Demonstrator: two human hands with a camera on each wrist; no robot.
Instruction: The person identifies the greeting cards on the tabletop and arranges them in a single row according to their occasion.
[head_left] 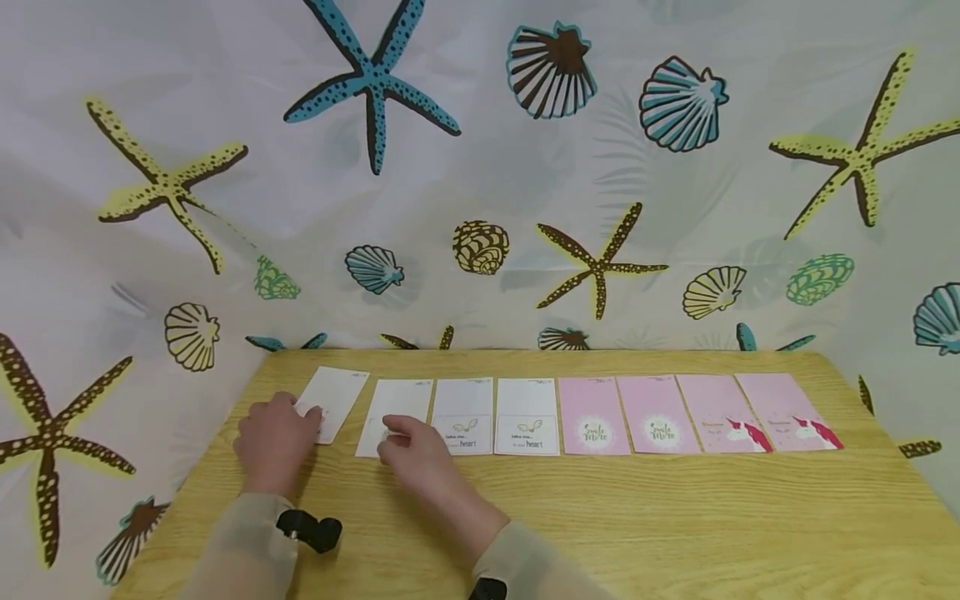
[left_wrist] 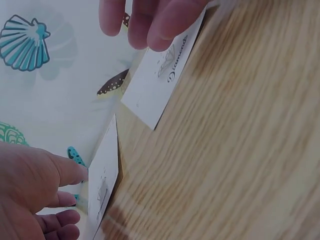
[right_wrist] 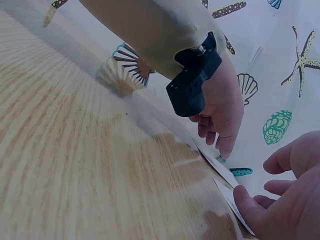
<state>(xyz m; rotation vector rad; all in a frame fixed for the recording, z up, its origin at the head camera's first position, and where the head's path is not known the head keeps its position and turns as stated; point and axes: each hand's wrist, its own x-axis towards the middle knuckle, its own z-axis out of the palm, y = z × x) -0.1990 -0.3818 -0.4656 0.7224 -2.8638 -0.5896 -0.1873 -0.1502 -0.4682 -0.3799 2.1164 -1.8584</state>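
Note:
Leftmost in a row on the table is a white card (head_left: pixel 337 400), turned askew. My left hand (head_left: pixel 273 437) rests over its lower left part, with the thumb by its right side. To its right lies another white card (head_left: pixel 405 396). My right hand (head_left: pixel 420 458) is over that card's lower half, fingers loosely bent, covering most of its print. In the left wrist view this second card (left_wrist: pixel 162 75) shows a diamond drawing and the word "Diamond", and the skewed card (left_wrist: pixel 104 175) has a similar faint drawing beside my left fingers.
Rightward the row continues with white "take me... heart" cards (head_left: pixel 463 400), pink "Smile More" cards (head_left: pixel 592 400) and pink unicorn cards (head_left: pixel 720 400). The wooden table (head_left: pixel 675 525) ends at a cloth (head_left: pixel 465 183) printed with starfish and shells. Black wrist cameras (head_left: pixel 311 531) sit on both sleeves.

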